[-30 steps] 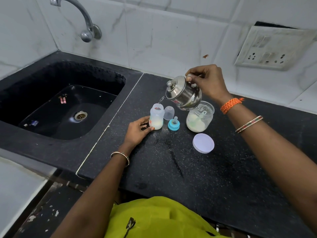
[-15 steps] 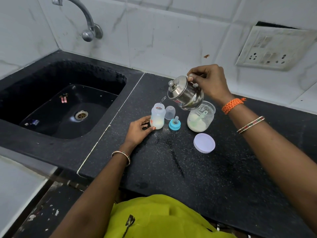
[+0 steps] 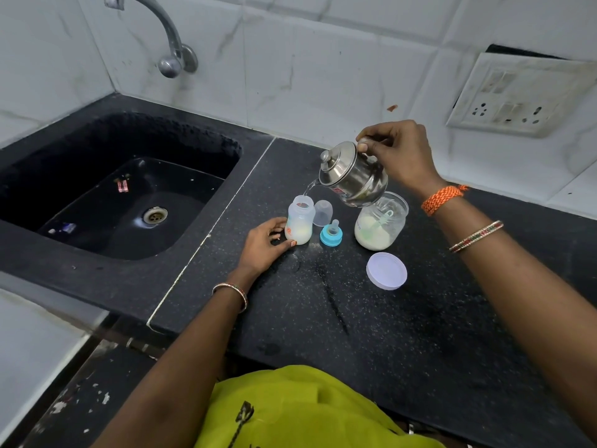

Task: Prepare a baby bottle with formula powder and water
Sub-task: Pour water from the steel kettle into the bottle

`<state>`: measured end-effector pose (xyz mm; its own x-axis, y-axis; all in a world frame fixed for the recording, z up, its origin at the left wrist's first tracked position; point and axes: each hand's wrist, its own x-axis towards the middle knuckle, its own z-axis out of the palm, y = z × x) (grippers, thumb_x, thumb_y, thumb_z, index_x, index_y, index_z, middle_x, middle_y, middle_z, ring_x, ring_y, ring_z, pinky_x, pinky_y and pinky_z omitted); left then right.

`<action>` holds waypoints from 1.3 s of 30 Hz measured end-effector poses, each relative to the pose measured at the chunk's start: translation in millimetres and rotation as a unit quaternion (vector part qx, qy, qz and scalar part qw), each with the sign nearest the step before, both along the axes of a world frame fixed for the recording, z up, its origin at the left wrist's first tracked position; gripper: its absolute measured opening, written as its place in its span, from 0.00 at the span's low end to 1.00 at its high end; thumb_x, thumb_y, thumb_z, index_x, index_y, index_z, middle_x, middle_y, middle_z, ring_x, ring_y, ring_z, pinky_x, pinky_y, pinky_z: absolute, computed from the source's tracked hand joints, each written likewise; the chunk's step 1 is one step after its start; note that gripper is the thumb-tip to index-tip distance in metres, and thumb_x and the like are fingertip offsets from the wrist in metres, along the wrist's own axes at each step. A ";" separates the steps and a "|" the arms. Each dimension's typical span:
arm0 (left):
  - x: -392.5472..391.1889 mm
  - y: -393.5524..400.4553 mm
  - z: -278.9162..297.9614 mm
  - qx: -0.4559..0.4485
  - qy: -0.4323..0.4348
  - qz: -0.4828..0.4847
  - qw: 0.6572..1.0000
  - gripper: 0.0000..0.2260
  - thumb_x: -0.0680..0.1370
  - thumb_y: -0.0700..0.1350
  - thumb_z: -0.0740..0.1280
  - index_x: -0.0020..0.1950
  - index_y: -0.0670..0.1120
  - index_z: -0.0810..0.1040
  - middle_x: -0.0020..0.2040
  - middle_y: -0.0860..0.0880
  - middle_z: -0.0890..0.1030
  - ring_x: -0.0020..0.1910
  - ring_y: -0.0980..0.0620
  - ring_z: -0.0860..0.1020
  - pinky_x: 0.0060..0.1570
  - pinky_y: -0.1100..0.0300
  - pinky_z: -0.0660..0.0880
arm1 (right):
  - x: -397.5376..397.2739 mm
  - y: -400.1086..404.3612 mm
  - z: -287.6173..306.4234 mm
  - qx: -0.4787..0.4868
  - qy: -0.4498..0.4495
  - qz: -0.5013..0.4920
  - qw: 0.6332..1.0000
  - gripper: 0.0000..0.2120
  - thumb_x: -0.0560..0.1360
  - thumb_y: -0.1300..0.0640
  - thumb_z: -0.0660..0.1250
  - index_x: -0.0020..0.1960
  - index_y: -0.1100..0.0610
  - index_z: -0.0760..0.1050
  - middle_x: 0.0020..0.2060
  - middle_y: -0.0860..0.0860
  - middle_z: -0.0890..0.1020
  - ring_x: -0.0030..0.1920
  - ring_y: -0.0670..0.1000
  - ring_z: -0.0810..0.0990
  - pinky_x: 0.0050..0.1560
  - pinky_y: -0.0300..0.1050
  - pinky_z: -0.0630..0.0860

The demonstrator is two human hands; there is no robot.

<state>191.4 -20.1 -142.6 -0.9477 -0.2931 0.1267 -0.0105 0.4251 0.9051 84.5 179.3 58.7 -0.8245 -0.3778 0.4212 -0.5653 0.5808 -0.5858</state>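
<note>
Black speckled countertop [image 3: 371, 318] beside a black sink [image 3: 129, 202], seen from above. The right hand [image 3: 399, 153] grips a small steel kettle [image 3: 353, 176] by its rear handle and holds it tilted, spout down to the left; a thin stream of water [image 3: 308, 189] falls from the spout into the open mouth of the baby bottle [image 3: 299, 219]. The bottle stands upright on the counter near the sink's edge, with pale milky liquid in its lower part. The left hand [image 3: 261, 242] rests on the counter with fingers loosely curled, fingertips touching the bottle's base. Just right of the bottle stand a clear bottle cap [image 3: 323, 213] and a blue-ringed teat [image 3: 331, 234]. An open glass jar of formula powder [image 3: 379, 226] with a scoop [image 3: 382, 219] inside sits below the kettle; its white lid [image 3: 386, 270] lies flat nearer the person.
</note>
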 end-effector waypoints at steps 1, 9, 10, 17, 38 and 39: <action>-0.1 0.0 -0.3 -0.001 0.000 0.001 1.000 0.26 0.69 0.40 0.75 0.65 0.42 0.73 0.57 0.49 0.77 0.54 0.56 0.75 0.49 0.79 0.69 | 0.5 -0.1 -0.3 0.003 0.000 -0.001 1.000 0.07 0.73 0.56 0.71 0.50 0.54 0.84 0.42 0.47 0.84 0.47 0.49 0.83 0.52 0.54 0.80; -1.7 -1.0 -3.3 -0.013 0.006 0.005 1.000 0.24 0.68 0.41 0.75 0.62 0.44 0.74 0.55 0.48 0.78 0.52 0.54 0.76 0.50 0.75 0.71 | 5.2 1.0 0.5 0.010 0.006 -0.004 1.000 0.08 0.73 0.57 0.71 0.52 0.55 0.83 0.45 0.50 0.86 0.48 0.50 0.83 0.53 0.54 0.80; -1.6 -0.8 -3.3 -0.016 0.006 0.005 1.000 0.23 0.68 0.41 0.75 0.62 0.44 0.75 0.55 0.48 0.77 0.52 0.54 0.76 0.50 0.74 0.71 | 5.7 0.9 0.8 0.012 0.009 -0.003 1.000 0.08 0.74 0.57 0.71 0.52 0.56 0.83 0.46 0.51 0.86 0.48 0.50 0.83 0.53 0.54 0.80; -0.2 -1.1 -2.1 -0.027 0.008 0.000 1.000 0.21 0.70 0.41 0.74 0.62 0.43 0.75 0.54 0.50 0.76 0.52 0.54 0.76 0.50 0.73 0.70 | 8.4 -1.7 1.0 0.024 0.016 -0.007 1.000 0.08 0.74 0.55 0.70 0.51 0.55 0.84 0.46 0.50 0.86 0.47 0.49 0.83 0.52 0.55 0.80; -1.5 -1.5 -4.7 -0.020 0.026 0.002 0.999 0.19 0.69 0.40 0.75 0.59 0.44 0.77 0.51 0.49 0.77 0.50 0.54 0.77 0.49 0.73 0.72 | 13.9 -6.6 -4.6 0.084 0.023 -0.008 0.996 0.08 0.75 0.54 0.69 0.52 0.53 0.83 0.48 0.50 0.86 0.49 0.50 0.82 0.51 0.54 0.79; -1.8 -1.6 -5.0 -0.018 0.027 0.003 0.999 0.19 0.69 0.40 0.75 0.59 0.44 0.77 0.51 0.49 0.78 0.50 0.54 0.77 0.49 0.73 0.72 | 13.9 -6.9 -4.3 0.082 0.023 -0.007 0.996 0.08 0.75 0.54 0.69 0.52 0.53 0.83 0.47 0.50 0.86 0.49 0.50 0.82 0.51 0.54 0.79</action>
<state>189.6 -21.7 -147.6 -0.9378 -0.2925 0.1872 0.0348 0.4573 0.8886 98.4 172.3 54.3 -0.8114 -0.4342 0.3914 -0.5808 0.6745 -0.4557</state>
